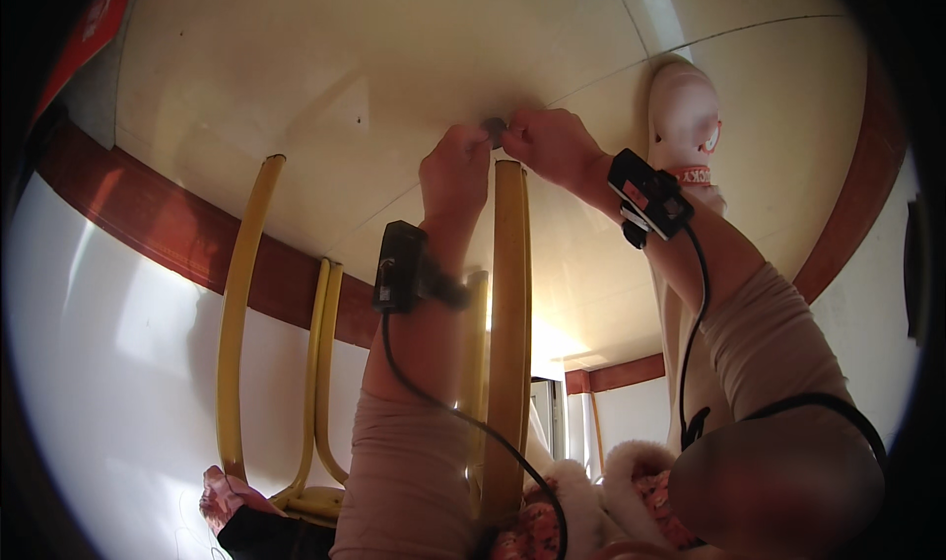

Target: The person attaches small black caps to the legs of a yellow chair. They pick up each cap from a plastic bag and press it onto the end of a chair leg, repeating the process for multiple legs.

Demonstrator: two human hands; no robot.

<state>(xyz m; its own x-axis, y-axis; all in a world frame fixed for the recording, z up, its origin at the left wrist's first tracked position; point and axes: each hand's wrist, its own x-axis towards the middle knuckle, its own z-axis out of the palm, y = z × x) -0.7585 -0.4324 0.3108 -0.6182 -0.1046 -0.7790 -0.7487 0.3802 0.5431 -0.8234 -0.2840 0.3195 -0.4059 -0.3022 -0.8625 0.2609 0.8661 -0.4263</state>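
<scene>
My left hand (458,171) and my right hand (552,144) meet near the upper middle, fingers pinched on opposite sides of a small dark round pad (495,132). The pad sits just beyond the end of a yellow leg (509,294), which looks like part of a chair or stool. Whether pad and leg touch I cannot tell. Both hands are closed, and their fingertips partly cover the pad. Black boxes with cables are strapped to my left wrist (399,266) and right wrist (650,193).
More yellow legs (246,304) stand to the left. Another person's hand (222,496) with a dark sleeve is at lower left. A pale rounded shape with a red-and-white band (685,116) lies right of my hands. Beige tiled floor (296,47) meets a red-brown skirting (177,210).
</scene>
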